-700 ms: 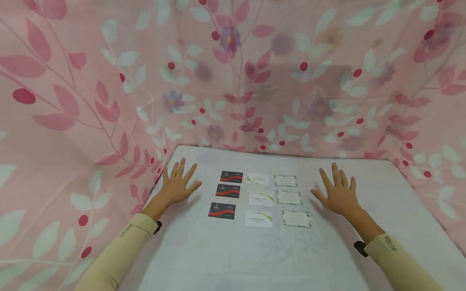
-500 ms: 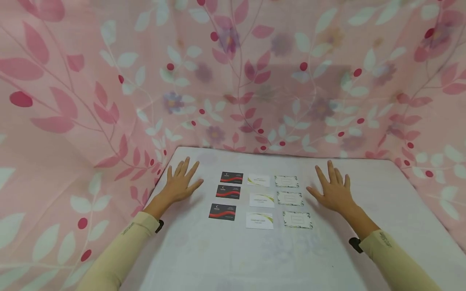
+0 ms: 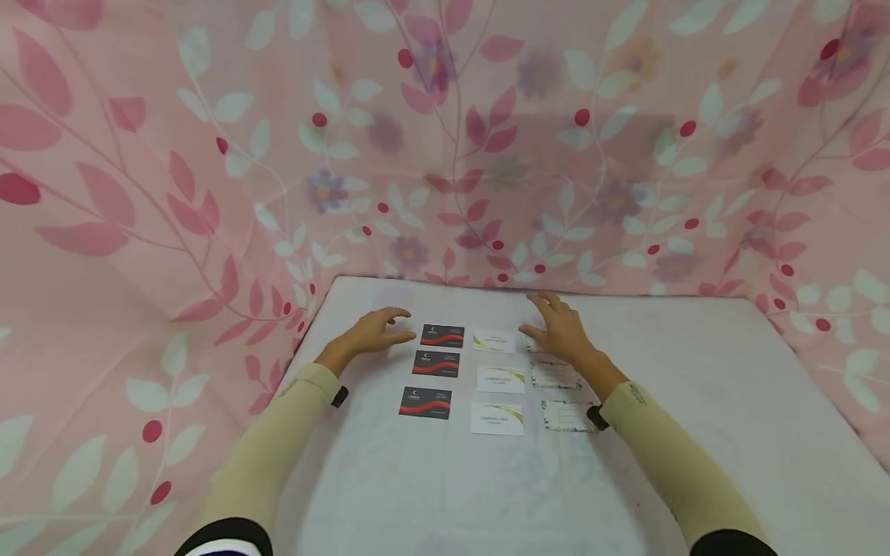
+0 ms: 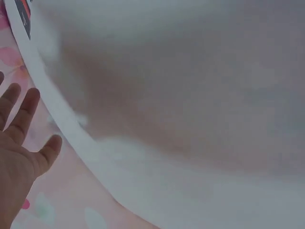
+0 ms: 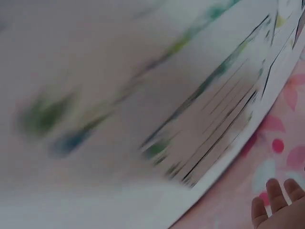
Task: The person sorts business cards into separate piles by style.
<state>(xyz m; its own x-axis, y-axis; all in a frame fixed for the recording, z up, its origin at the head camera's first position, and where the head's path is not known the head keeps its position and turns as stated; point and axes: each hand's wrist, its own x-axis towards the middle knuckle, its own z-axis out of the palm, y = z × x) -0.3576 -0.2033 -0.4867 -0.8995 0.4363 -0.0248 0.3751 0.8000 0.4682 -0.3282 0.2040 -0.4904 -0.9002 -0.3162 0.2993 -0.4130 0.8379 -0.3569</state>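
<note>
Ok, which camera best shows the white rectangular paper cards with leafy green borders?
The head view: only it plainly shows all three cards, though the right arm covers parts. The right wrist view gives a blurred close-up; the left wrist shows none.

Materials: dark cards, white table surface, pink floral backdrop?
Dark cards: probably printed card stock; thin, flat, crisp-edged. Sheen unclear.
White table surface: likely a matte cloth cover, though maybe plastic; faint creases, no sharp glare.
Pink floral backdrop: probably printed fabric, matte; soft folds and ripples.
</note>
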